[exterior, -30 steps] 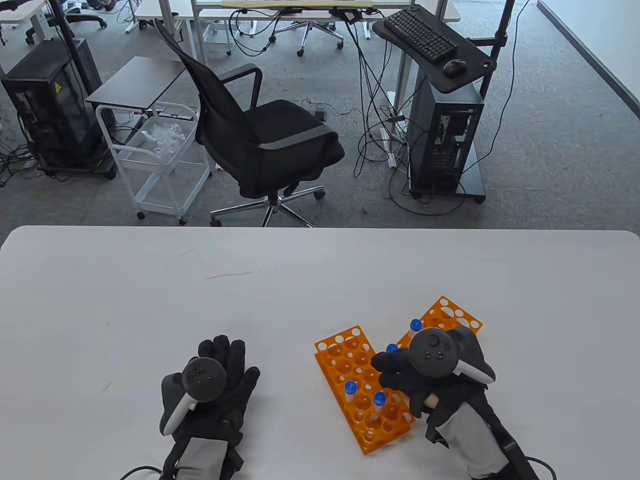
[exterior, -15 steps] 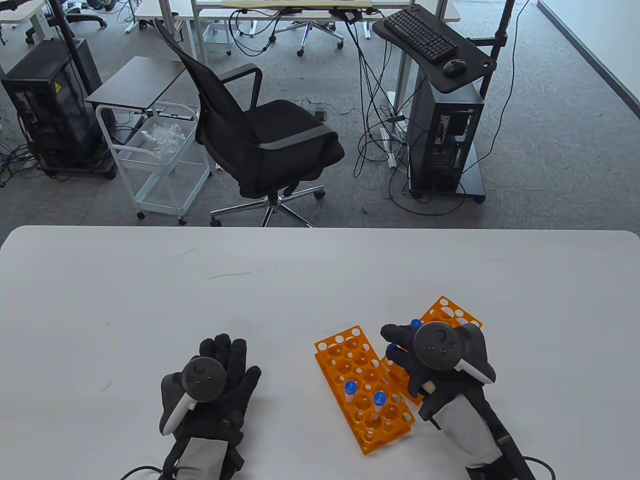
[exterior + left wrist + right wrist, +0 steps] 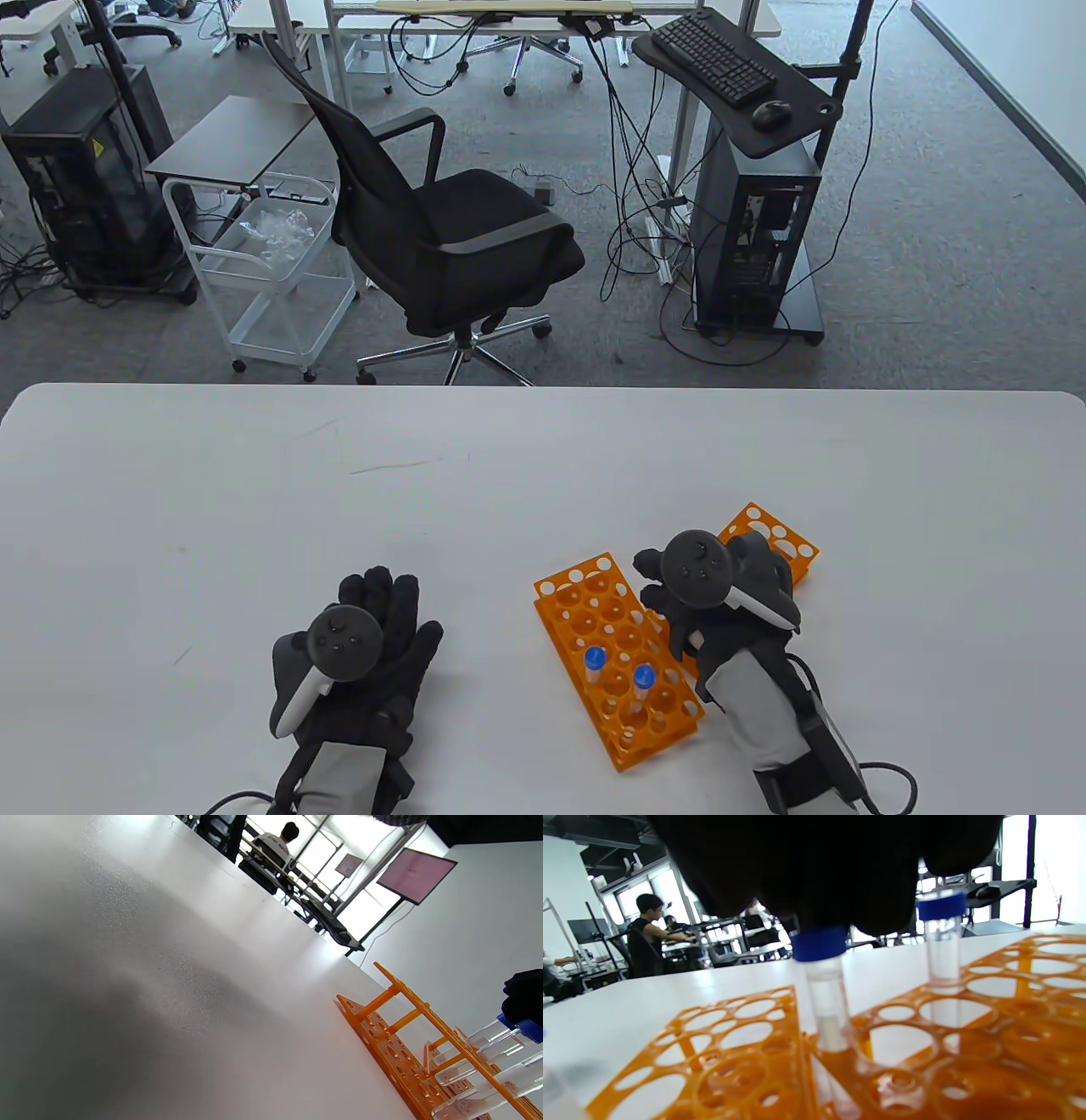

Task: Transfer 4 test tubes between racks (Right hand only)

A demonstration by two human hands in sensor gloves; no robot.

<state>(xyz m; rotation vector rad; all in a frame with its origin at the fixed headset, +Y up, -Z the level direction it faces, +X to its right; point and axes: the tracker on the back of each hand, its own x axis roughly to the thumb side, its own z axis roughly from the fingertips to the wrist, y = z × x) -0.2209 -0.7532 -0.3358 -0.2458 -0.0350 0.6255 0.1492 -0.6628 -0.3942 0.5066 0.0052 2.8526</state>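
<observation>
Even daylight makes the table view sharp, with soft shadows under the hands. In the wrist views bright windows (image 3: 322, 853) blow out white, glare streaks the table (image 3: 237, 916), and the near orange rack (image 3: 721, 1052) is blurred

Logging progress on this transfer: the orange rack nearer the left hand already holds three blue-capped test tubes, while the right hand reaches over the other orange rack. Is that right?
Not quite. The table view shows two clear blue-capped test tubes, not three, standing in the orange plastic rack nearer the left hand. The rest holds: the right hand reaches over the other orange rack.
</observation>
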